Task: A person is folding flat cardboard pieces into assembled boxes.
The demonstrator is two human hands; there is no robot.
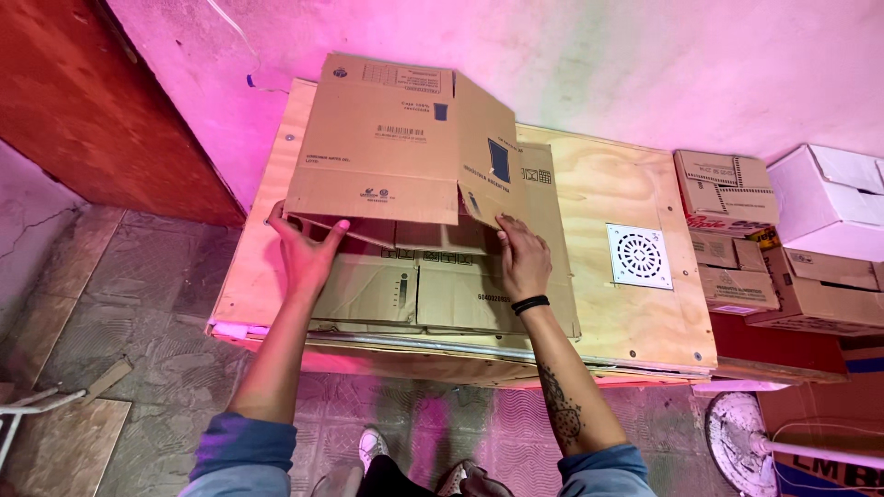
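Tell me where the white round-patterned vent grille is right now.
In the head view the white vent grille lies flat on the plywood table, right of the right hand and the cardboard box, near the stacked boxes.

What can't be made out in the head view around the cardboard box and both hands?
- Cardboard box interior: head view, covered by its own raised panels.
- Left hand fingertips: tucked under the box edge.
- Flat cardboard underneath: partly covered by box and right hand.
- Stacked boxes: cut off by the right edge.
- White fan: cut off by the bottom edge.
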